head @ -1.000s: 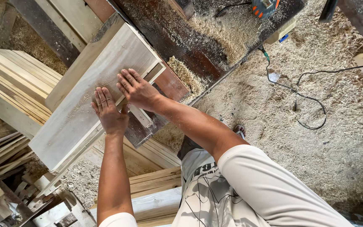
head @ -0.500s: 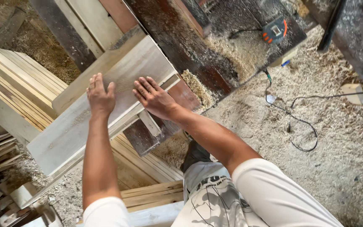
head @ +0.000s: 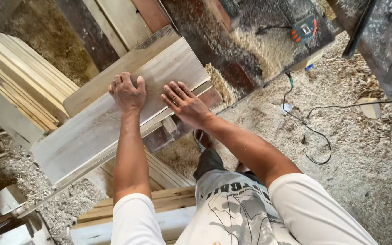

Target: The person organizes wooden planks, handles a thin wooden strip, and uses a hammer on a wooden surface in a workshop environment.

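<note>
A wide pale wooden plank (head: 82, 136) lies slanted on a dusty workbench, on top of other boards. My left hand (head: 127, 92) presses down on its upper face, fingers curled near the far edge. Flat on the same plank to the right rests my right hand (head: 184, 103), fingers spread toward the plank's end. Neither hand grips anything; both lie on the wood. Sawdust speckles the plank between the hands.
A stack of thin pale slats (head: 19, 90) stands at the left. Dark and reddish boards (head: 128, 22) lean at the top. Sawdust covers the floor (head: 355, 149), where a black cable (head: 314, 136) runs. An orange-and-grey power tool (head: 304, 28) sits on the bench. More planks (head: 169, 204) lie near my legs.
Both hands have slid along the plank toward its far end, the left hand moving up to the far edge. The view has shifted, so the plank sits lower and more to the right.
</note>
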`<state>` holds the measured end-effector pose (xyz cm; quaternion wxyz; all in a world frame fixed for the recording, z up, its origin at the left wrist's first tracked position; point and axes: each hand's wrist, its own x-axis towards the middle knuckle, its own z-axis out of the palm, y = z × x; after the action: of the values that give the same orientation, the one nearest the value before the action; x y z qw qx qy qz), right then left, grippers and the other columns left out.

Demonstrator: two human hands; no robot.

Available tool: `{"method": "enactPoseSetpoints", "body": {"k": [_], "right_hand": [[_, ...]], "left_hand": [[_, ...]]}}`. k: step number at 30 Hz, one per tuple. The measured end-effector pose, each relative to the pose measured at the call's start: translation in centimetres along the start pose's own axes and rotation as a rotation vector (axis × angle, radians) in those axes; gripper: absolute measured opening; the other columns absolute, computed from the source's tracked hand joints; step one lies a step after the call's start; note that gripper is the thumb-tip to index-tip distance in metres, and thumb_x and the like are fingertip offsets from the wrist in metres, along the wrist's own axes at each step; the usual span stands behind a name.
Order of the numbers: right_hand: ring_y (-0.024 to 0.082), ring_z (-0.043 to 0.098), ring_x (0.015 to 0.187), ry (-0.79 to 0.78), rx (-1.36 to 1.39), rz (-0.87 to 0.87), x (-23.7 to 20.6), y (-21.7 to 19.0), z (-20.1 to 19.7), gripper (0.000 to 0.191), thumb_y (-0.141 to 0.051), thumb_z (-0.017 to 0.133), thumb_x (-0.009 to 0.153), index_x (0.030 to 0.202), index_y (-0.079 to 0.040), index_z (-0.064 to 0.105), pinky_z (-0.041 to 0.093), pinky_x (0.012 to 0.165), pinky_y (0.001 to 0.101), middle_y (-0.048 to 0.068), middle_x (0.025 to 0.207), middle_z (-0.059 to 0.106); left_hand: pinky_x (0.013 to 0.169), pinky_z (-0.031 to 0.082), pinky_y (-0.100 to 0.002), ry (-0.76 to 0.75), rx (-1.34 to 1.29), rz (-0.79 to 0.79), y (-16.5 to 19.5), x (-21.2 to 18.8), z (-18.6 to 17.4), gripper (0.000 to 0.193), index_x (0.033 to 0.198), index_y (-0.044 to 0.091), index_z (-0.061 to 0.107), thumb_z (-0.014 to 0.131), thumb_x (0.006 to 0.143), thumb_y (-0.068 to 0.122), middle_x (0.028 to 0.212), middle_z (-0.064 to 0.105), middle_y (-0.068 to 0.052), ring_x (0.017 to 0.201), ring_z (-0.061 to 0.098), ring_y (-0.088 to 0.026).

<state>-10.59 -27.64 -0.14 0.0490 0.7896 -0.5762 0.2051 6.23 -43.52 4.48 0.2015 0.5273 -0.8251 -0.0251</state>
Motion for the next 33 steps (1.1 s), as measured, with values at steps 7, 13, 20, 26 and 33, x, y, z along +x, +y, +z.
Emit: {"method": "enactPoseSetpoints", "body": {"k": [7, 13, 20, 26, 33], "right_hand": [[0.039, 0.035, 0.15, -0.055, 0.029, 0.012, -3.1, -1.3, -0.7, 0.057, -0.004, 0.059, 0.097, 0.153, -0.006, 0.049, 0.021, 0.127, 0.0509, 0.022, 0.161, 0.04], [0.026, 0.026, 0.157, -0.042, -0.003, 0.006, -3.6, -0.9, 0.1, 0.07, 0.001, 0.06, 0.093, 0.16, -0.014, 0.043, 0.014, 0.132, 0.0432, 0.012, 0.168, 0.034], [0.035, 0.031, 0.152, 0.009, 0.315, 0.046, -7.1, -1.7, -2.9, 0.056, 0.002, 0.063, 0.091, 0.146, 0.004, 0.055, 0.019, 0.127, 0.0486, 0.025, 0.159, 0.042], [0.034, 0.071, 0.105, -0.084, 0.57, 0.622, -21.0, -1.6, -6.8, 0.027, -0.007, 0.07, 0.088, 0.115, -0.001, 0.072, 0.057, 0.091, 0.0438, 0.016, 0.118, 0.074], [0.022, 0.076, 0.079, 0.076, 0.389, 1.486, -37.8, 8.0, -10.2, 0.017, -0.009, 0.062, 0.097, 0.102, -0.003, 0.077, 0.062, 0.069, 0.0325, 0.014, 0.094, 0.078]], "left_hand": [[0.101, 0.036, -0.055, -0.008, 0.003, 0.024, 0.9, -3.0, 0.1, 0.037, 0.112, 0.007, 0.064, 0.067, 0.093, 0.039, 0.111, 0.063, -0.019, 0.109, 0.058, -0.038], [0.093, 0.041, -0.053, -0.102, -0.025, 0.007, -0.6, -2.6, 0.8, 0.034, 0.108, 0.006, 0.06, 0.064, 0.094, 0.037, 0.106, 0.06, -0.017, 0.104, 0.057, -0.036], [0.102, 0.039, -0.054, -0.004, -0.033, 0.154, -1.4, -4.1, 1.7, 0.031, 0.112, 0.005, 0.057, 0.062, 0.102, 0.034, 0.109, 0.06, -0.019, 0.109, 0.056, -0.038], [0.108, 0.036, -0.054, -0.032, -0.021, 0.118, -0.4, -4.6, 1.3, 0.04, 0.126, 0.0, 0.059, 0.066, 0.102, 0.031, 0.121, 0.062, -0.022, 0.119, 0.054, -0.041], [0.12, 0.02, -0.065, -0.09, -0.131, 0.19, 4.8, -4.9, -1.6, 0.062, 0.144, -0.013, 0.048, 0.063, 0.101, 0.028, 0.155, 0.045, -0.035, 0.146, 0.036, -0.051]]}}
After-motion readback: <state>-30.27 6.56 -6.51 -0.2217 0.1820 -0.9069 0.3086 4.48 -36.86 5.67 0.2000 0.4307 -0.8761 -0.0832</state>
